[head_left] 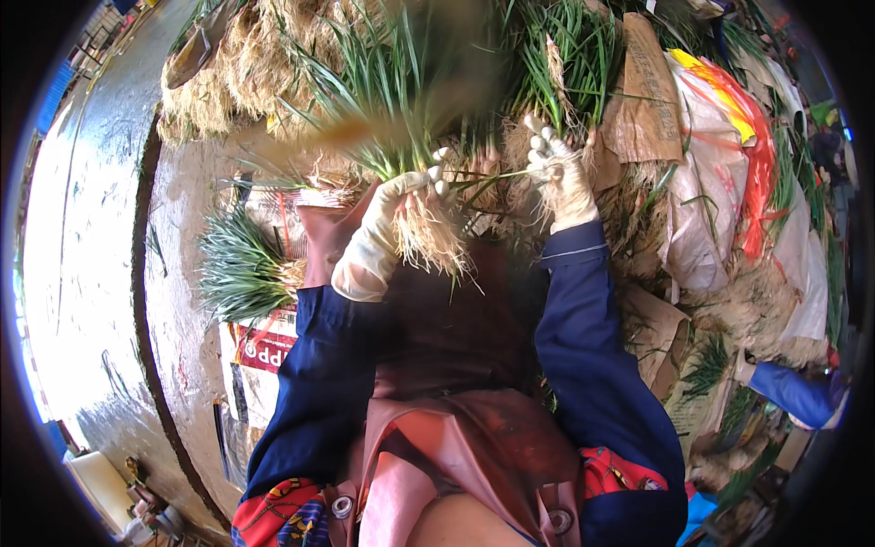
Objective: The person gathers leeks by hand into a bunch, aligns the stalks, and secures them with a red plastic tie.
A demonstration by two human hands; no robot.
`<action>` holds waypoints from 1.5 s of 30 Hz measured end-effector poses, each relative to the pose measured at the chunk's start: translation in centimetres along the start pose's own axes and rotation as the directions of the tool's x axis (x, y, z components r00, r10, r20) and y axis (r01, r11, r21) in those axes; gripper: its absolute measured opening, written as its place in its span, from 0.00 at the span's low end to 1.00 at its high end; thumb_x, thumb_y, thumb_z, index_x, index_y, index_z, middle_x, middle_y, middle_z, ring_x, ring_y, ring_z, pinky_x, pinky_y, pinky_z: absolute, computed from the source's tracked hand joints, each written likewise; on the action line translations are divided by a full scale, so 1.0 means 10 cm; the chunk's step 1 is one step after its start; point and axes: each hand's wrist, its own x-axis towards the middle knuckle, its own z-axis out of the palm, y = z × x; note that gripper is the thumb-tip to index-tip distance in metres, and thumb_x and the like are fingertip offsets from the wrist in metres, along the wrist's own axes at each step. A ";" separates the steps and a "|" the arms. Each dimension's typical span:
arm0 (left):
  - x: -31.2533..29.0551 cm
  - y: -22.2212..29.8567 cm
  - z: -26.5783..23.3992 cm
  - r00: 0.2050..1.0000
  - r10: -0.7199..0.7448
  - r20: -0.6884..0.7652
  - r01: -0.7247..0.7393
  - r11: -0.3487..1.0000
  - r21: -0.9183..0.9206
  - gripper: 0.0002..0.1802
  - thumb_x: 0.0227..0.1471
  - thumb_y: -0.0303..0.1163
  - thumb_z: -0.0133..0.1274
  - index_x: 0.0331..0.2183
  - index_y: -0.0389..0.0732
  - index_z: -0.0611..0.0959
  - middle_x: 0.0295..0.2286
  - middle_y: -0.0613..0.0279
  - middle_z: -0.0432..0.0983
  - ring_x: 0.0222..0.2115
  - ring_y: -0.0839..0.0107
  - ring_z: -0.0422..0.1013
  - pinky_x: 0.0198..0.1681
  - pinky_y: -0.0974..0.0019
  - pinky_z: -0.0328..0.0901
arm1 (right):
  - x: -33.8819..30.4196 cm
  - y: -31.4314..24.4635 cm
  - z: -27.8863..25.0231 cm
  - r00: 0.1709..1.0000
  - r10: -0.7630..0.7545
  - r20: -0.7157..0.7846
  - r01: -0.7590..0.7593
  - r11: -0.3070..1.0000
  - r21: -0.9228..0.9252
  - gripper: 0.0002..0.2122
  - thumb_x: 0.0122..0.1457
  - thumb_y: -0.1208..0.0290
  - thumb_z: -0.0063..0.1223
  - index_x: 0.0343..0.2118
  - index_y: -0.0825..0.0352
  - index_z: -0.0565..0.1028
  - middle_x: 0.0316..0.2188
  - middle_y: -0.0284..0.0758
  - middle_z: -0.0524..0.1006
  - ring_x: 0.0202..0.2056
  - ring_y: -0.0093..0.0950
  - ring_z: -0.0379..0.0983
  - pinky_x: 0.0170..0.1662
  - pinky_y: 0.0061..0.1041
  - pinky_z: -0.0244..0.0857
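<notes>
Nearest: red-brown apron [483, 428]. Above it, one bunch [401, 100] of spring onions, roots dangling; the left hand's [387, 202] fingers were closed round its stems. Right hand [562, 185]: fingers half-curled beside a thin leaf [497, 175]; grip could not be told. Progress, as judged: second bunch [241, 264] lay at left; large heap [574, 64] remained beyond. Room: tight rightward, by sacks [711, 173]; widest leftward, over wet floor [82, 228].

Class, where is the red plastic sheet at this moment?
In the head view, the red plastic sheet lies on the right side, along the right edge of a whitish sack, beyond the gloved right hand.
</notes>
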 end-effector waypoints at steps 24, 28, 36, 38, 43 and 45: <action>0.15 -0.46 0.13 0.884 0.302 -0.358 -0.042 0.812 0.582 0.04 0.42 0.26 0.58 0.23 0.36 0.79 0.14 0.67 0.72 0.09 0.80 0.63 0.12 0.79 0.55 | -0.32 0.68 0.65 0.963 -0.268 -0.008 -0.111 -0.371 -0.922 0.12 0.56 0.61 0.50 0.35 0.66 0.73 0.28 0.46 0.76 0.30 0.42 0.73 0.34 0.33 0.66; 0.15 -0.41 0.10 0.957 0.192 -0.217 -0.032 0.814 0.581 0.09 0.45 0.29 0.55 0.30 0.34 0.80 0.17 0.66 0.73 0.12 0.83 0.62 0.13 0.80 0.53 | -0.39 0.54 0.67 0.987 -0.156 0.048 -0.038 -0.507 -0.861 0.08 0.55 0.67 0.47 0.34 0.64 0.72 0.26 0.44 0.75 0.30 0.41 0.73 0.33 0.33 0.67; 0.22 -0.32 0.02 0.992 0.003 -0.126 0.026 0.974 0.225 0.16 0.45 0.26 0.53 0.40 0.34 0.78 0.22 0.59 0.76 0.17 0.80 0.66 0.21 0.81 0.61 | -0.74 0.62 0.42 0.952 -0.306 0.020 -0.006 -0.085 -0.996 0.05 0.56 0.71 0.49 0.30 0.67 0.70 0.23 0.39 0.75 0.23 0.30 0.73 0.26 0.28 0.66; 0.20 -0.33 0.03 0.995 0.095 -0.007 -0.089 0.956 0.279 0.21 0.48 0.28 0.51 0.45 0.34 0.74 0.27 0.54 0.75 0.22 0.77 0.68 0.26 0.76 0.64 | -0.97 0.63 0.13 0.940 -0.331 -0.087 0.090 0.483 -0.871 0.03 0.59 0.73 0.47 0.32 0.65 0.71 0.24 0.31 0.76 0.22 0.18 0.67 0.24 0.16 0.61; 0.18 -0.34 0.06 0.988 0.122 0.090 -0.143 0.950 0.277 0.25 0.47 0.30 0.51 0.48 0.31 0.71 0.34 0.54 0.73 0.29 0.73 0.69 0.37 0.74 0.65 | -1.43 0.42 -0.57 0.444 -0.054 -0.895 -0.731 0.556 -0.396 0.20 0.54 0.65 0.52 0.46 0.70 0.65 0.38 0.40 0.72 0.35 0.28 0.68 0.34 0.26 0.64; 0.18 -0.35 0.08 0.984 0.108 0.139 -0.138 0.963 0.229 0.27 0.45 0.31 0.52 0.49 0.30 0.70 0.36 0.53 0.72 0.31 0.71 0.70 0.37 0.73 0.66 | -1.54 0.30 -0.54 0.628 -0.154 -0.763 -0.672 -0.603 -0.431 0.30 0.50 0.64 0.58 0.56 0.63 0.60 0.53 0.43 0.66 0.52 0.36 0.65 0.50 0.30 0.63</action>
